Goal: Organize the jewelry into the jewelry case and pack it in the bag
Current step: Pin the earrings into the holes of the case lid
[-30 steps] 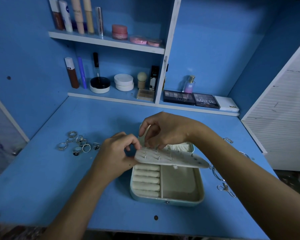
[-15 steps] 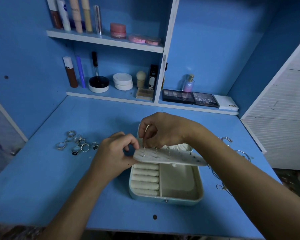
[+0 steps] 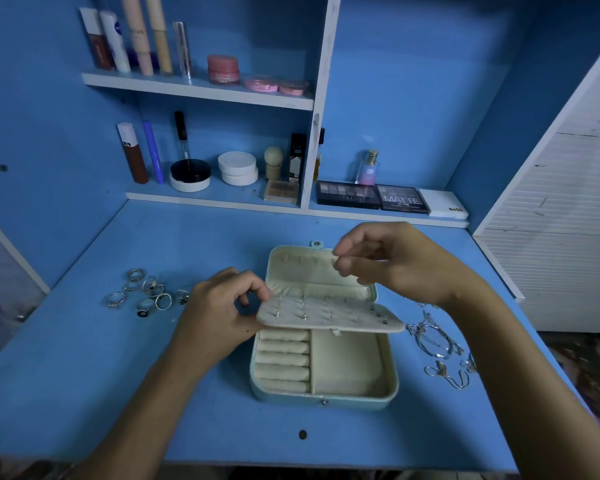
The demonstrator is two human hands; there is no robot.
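Observation:
A pale mint jewelry case [image 3: 388, 389] lies open on the blue desk, its lid [image 3: 302, 268] tipped back. Ring rolls fill its left half and the right compartment holds nothing. My left hand [image 3: 219, 317] pinches the left end of the cream earring panel [image 3: 329, 315], held flat above the case with several studs pushed through it. My right hand [image 3: 392, 261] hovers above the lid with fingers loosely curled and thumb near the fingertips; nothing visible in it. Several silver rings [image 3: 146, 292] lie left of the case. Silver chains and bracelets [image 3: 437, 344] lie to its right.
The desk [image 3: 118, 393] sits in a blue alcove with walls on both sides. Shelves behind hold cosmetics bottles [image 3: 136, 39], jars [image 3: 238, 168], a perfume bottle [image 3: 368, 168] and eyeshadow palettes [image 3: 371, 197]. A white slatted panel [image 3: 568, 220] stands at the right.
My right hand has lifted off the earring panel and moved up and right, uncovering the case lid. My left hand still holds the panel, now lower over the case.

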